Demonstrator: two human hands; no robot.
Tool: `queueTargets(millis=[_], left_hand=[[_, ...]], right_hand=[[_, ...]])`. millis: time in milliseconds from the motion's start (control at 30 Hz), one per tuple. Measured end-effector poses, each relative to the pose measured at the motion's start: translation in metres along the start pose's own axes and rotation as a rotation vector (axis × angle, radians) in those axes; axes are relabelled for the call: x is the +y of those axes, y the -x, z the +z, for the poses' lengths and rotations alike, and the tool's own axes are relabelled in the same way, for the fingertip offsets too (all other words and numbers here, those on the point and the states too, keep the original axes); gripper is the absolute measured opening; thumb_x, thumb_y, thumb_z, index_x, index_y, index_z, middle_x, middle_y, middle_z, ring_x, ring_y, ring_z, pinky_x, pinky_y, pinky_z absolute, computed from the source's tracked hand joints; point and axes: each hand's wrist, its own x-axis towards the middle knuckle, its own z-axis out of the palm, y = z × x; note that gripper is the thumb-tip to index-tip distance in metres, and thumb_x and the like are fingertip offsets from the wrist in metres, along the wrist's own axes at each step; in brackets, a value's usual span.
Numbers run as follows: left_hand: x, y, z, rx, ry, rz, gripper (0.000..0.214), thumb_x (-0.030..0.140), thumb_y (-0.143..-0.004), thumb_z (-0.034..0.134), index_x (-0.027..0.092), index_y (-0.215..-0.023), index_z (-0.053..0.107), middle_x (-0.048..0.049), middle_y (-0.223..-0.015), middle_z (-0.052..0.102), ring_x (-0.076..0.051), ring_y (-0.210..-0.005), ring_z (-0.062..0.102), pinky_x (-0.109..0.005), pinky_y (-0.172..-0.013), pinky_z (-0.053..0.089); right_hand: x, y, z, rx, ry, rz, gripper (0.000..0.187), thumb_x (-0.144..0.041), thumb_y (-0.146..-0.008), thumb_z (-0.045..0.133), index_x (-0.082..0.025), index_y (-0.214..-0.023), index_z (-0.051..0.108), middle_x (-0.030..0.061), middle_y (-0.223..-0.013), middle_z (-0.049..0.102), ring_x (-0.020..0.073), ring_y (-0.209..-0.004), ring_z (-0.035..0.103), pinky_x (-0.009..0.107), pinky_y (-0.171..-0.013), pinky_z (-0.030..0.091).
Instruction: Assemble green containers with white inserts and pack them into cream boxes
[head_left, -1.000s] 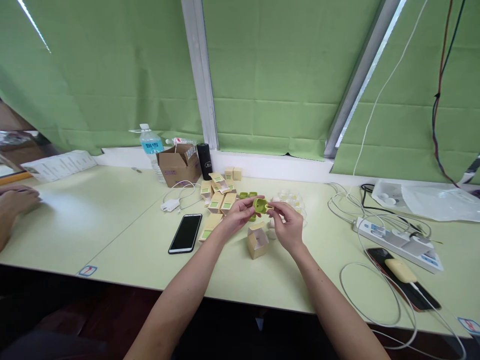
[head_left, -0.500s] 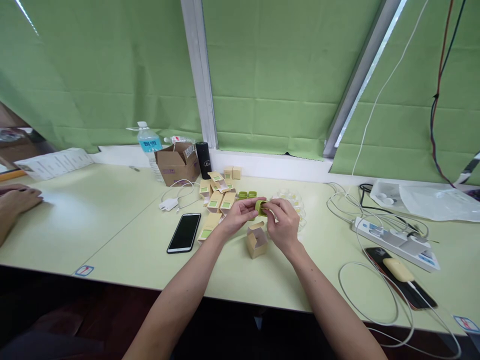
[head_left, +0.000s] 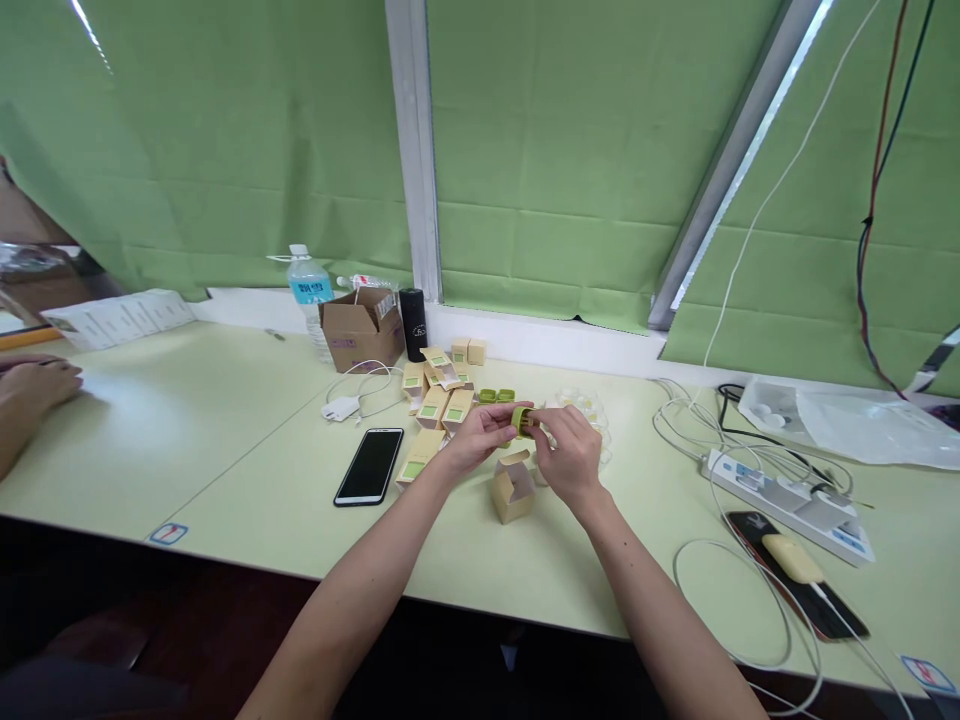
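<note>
Both my hands meet over the middle of the pale green table (head_left: 225,420). My left hand (head_left: 480,437) and my right hand (head_left: 571,452) are both closed on a small round green lid-like piece (head_left: 522,419), held between the fingertips just above the table. Right below them stands a small open tan carton (head_left: 514,487) with its flap up. Behind my left hand lies a heap of several flat tan cartons with green labels (head_left: 435,400). Two more green pieces (head_left: 496,395) and a clear plastic blister tray (head_left: 581,408) lie just beyond my hands.
A black phone (head_left: 370,465) and a white charger (head_left: 340,409) lie left of my hands. A brown cardboard box (head_left: 362,329), water bottle (head_left: 310,292) and black cylinder (head_left: 412,322) stand behind. A power strip (head_left: 787,493) with cables, another phone (head_left: 802,570) sit right. Another person's hand (head_left: 34,385) rests far left.
My right hand has closed in onto the green piece, which a second ago was held open-side up mostly by my left hand. Both hands have sunk slightly toward the open carton.
</note>
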Motion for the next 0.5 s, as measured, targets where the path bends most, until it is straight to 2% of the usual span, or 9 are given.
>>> queueTargets(millis=[100,200,300,500], left_hand=[[0.000,0.001,0.002,-0.006,0.031,-0.017,0.051,0.031,-0.070,0.090,0.017,-0.117,0.077,-0.0123,-0.107,0.077,-0.021,-0.098,0.070,-0.032,-0.092,0.051],[0.000,0.002,0.003,-0.019,0.073,-0.018,0.051,0.030,-0.070,0.090,0.017,-0.117,0.077,-0.0120,-0.107,0.076,-0.020,-0.095,0.070,-0.030,-0.090,0.051],[0.000,0.002,0.001,-0.013,0.089,-0.017,0.050,0.031,-0.071,0.089,0.017,-0.118,0.076,-0.0123,-0.108,0.076,-0.019,-0.094,0.070,-0.028,-0.084,0.051],[-0.002,0.002,0.000,0.004,0.102,-0.024,0.053,0.027,-0.069,0.091,0.016,-0.118,0.074,-0.0148,-0.112,0.075,-0.021,-0.096,0.071,-0.028,-0.080,0.052]], right_hand=[[0.003,0.003,-0.003,-0.005,-0.115,0.006,0.014,-0.016,-0.093,0.061,-0.026,-0.098,0.069,0.0034,-0.083,0.074,0.0192,-0.069,0.061,0.033,-0.058,0.048],[0.005,0.009,-0.004,0.033,-0.233,-0.054,0.021,-0.012,-0.092,0.061,-0.027,-0.104,0.069,0.0057,-0.096,0.076,0.0219,-0.081,0.068,0.038,-0.066,0.055],[0.007,0.016,-0.004,0.093,-0.231,-0.054,0.025,-0.013,-0.090,0.063,-0.027,-0.109,0.069,0.0098,-0.111,0.074,0.0264,-0.096,0.070,0.045,-0.077,0.059],[0.013,0.023,0.001,0.074,-0.214,-0.072,0.038,-0.017,-0.088,0.070,-0.031,-0.123,0.067,0.0119,-0.127,0.068,0.0309,-0.116,0.067,0.051,-0.085,0.063]])
